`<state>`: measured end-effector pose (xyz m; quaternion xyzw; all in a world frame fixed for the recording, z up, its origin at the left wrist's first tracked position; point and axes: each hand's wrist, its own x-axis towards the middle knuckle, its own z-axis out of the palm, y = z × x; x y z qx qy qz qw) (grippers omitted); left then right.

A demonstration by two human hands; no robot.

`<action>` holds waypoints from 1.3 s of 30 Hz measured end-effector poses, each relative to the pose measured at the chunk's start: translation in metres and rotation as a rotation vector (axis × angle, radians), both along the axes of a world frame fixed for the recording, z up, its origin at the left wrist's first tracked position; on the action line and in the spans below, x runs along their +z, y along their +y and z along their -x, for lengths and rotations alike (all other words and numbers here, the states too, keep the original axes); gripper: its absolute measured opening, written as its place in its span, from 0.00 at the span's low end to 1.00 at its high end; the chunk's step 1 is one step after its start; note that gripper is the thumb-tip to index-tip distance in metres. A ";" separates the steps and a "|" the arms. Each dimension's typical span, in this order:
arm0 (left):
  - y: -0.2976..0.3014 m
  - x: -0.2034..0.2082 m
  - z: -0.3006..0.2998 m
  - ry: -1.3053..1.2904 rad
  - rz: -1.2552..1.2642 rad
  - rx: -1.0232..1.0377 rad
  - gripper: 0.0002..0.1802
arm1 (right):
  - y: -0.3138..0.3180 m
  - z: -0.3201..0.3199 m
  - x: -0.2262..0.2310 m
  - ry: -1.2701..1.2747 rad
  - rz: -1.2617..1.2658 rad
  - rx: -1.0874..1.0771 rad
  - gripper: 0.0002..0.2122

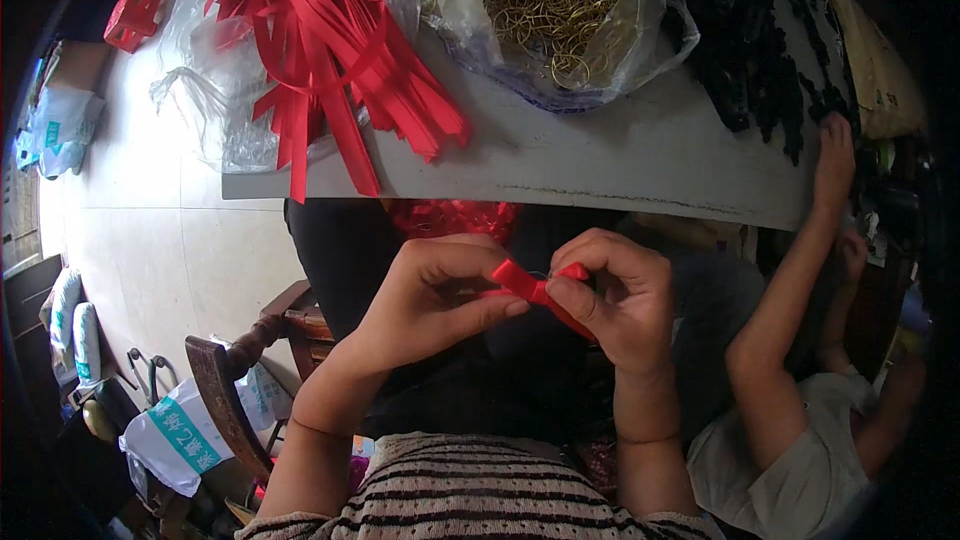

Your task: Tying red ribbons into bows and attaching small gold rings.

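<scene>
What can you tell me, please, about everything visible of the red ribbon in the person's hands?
The red ribbon is bright, flat and fabric-looking, folded into a small bow-like shape, gathered near its middle. The left hand holds its left side; the right hand pinches its right side. It is held off the table, before its near edge. Fingers hide some folds.

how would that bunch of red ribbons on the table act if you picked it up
The ribbons would probably flop and droop, since one already curls into a loop. They are likely light for their bulk, as each strip looks thin and flat. Strips may slide apart, as their loose ends fan out in different directions.
</scene>
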<state>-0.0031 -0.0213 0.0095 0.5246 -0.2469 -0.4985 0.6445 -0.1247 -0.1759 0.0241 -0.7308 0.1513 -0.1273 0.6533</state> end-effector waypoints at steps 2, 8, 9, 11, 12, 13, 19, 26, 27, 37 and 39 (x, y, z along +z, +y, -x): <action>-0.002 0.003 0.001 -0.116 0.069 0.064 0.08 | 0.003 0.002 0.001 0.111 -0.151 -0.024 0.06; -0.007 0.002 0.007 -0.687 0.083 0.146 0.07 | 0.017 0.004 -0.001 0.051 -0.225 -0.139 0.06; -0.006 0.001 0.007 -0.686 0.080 0.145 0.07 | 0.016 0.003 0.000 0.053 -0.228 -0.139 0.06; -0.006 -0.002 0.006 -0.267 0.052 0.048 0.09 | 0.011 -0.001 0.004 0.008 0.123 -0.064 0.06; -0.005 -0.002 0.005 -0.264 0.050 0.048 0.09 | 0.008 -0.002 0.005 0.011 0.121 -0.064 0.06; -0.002 -0.002 0.002 -0.261 0.009 0.000 0.11 | 0.005 -0.003 0.006 0.032 0.123 0.010 0.06; 0.005 0.017 -0.015 -0.203 -0.013 -0.201 0.18 | -0.016 0.008 0.022 0.207 -0.051 0.219 0.06; -0.006 0.008 -0.003 -0.300 0.016 -0.075 0.07 | -0.018 -0.009 0.018 0.207 0.052 0.304 0.08; -0.005 0.007 -0.002 -0.301 0.014 -0.072 0.07 | -0.015 -0.010 0.017 0.205 0.052 0.307 0.08; -0.004 0.000 0.013 0.418 0.018 0.146 0.05 | 0.021 0.011 -0.011 0.144 -0.650 0.161 0.05; -0.003 -0.002 0.014 0.494 0.011 0.154 0.05 | 0.023 0.014 -0.017 0.101 -0.816 0.091 0.04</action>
